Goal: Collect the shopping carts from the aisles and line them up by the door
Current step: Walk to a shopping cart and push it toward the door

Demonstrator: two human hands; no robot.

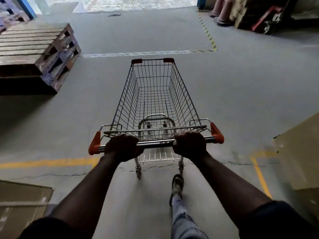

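**Both hands on the bar: cart faces the bright doorway**

A silver wire shopping cart (pixel 183 100) w/ orange plastic corner caps stands centre frame on the grey concrete floor (pixel 241 100), nose toward a bright doorway (pixel 138 2) at top. The person's L hand (pixel 123 146) and R hand (pixel 189 144) are each clamped, fingers curled, round the chrome handle bar (pixel 158 144), well apart, one near each orange end cap. A sandalled foot (pixel 177 182) lands just behind the rear wheels. Stacked wooden pallets (pixel 34 49) sit at L, a tan cardboard box (pixel 300 152) at R. A yellow floor line (pixel 48 163) runs at L, approx. level w/ the hands. Top R: dull red traffic cones (pixel 224 12) near a red pallet truck (pixel 269 18).
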